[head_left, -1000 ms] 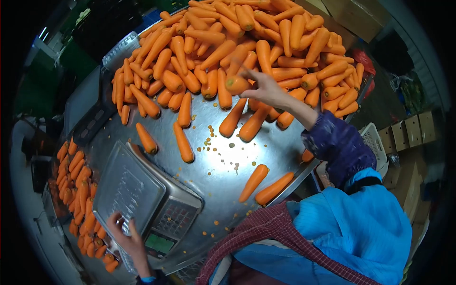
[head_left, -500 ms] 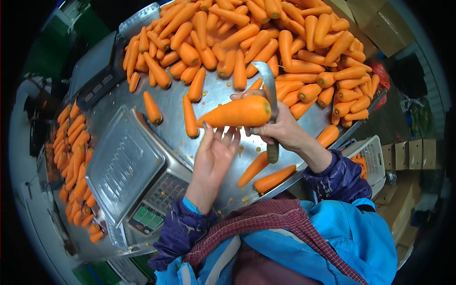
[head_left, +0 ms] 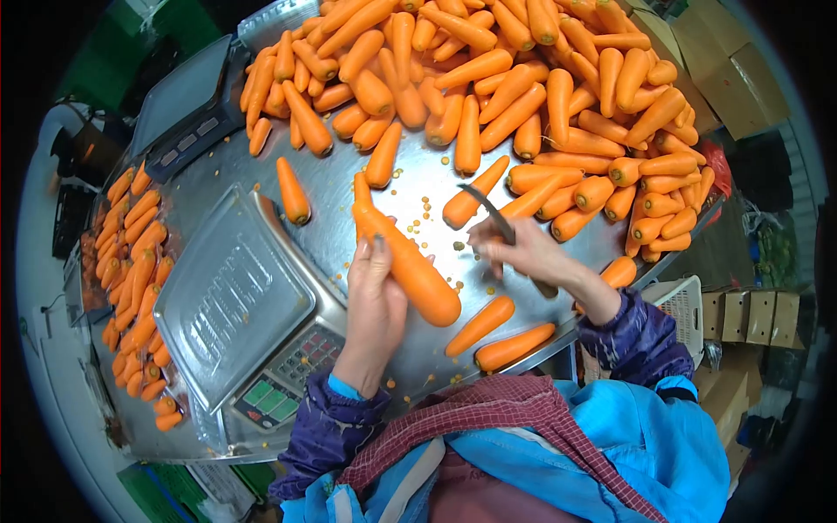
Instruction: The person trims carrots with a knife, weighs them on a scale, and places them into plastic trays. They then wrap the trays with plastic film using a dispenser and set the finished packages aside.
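Note:
My left hand (head_left: 377,292) is closed around a large carrot (head_left: 410,266), which slants with its thick end toward my body. In my right hand (head_left: 527,251) is a curved knife (head_left: 490,207), its blade pointing up and to the left, apart from the carrot. Small cut carrot bits (head_left: 427,209) are scattered on the metal table (head_left: 331,187) between and beyond my hands. Two loose carrots (head_left: 481,325) lie close to the table's near edge. A big heap of carrots (head_left: 514,96) covers the far side.
A digital scale (head_left: 231,296) with a clear tray stands at left, and a darker scale (head_left: 187,96) sits behind it. Bagged carrots (head_left: 131,270) line the left edge. Beyond the right edge are a white basket (head_left: 680,305) and cardboard boxes (head_left: 754,312).
The carrot has swung from nearly level to slanting, its thick end now toward me. My right hand with the knife has moved away from it, to the right and lower.

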{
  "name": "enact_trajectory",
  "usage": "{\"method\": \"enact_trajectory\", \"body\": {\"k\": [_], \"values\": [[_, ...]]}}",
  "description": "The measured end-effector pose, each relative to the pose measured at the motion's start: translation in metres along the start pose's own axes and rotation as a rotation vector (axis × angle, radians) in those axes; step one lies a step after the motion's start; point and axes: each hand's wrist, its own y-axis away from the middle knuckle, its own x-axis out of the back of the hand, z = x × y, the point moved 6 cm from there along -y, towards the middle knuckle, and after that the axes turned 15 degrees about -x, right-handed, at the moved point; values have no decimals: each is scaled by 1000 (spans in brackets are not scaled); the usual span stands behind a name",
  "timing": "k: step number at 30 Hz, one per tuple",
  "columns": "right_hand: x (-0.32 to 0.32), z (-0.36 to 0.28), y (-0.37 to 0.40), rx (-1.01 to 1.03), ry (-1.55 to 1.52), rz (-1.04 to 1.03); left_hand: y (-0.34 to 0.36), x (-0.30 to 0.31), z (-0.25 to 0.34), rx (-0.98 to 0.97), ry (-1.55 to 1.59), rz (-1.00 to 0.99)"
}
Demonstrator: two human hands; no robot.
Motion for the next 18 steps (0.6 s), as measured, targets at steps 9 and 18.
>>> {"method": "enact_trajectory", "body": {"k": [9,18], "values": [[49,-40,-107,99,1024,765,2,22,-26,340,326,238],[92,-46,-75,-29,485,727,-9,32,-33,364,300,337]]}}
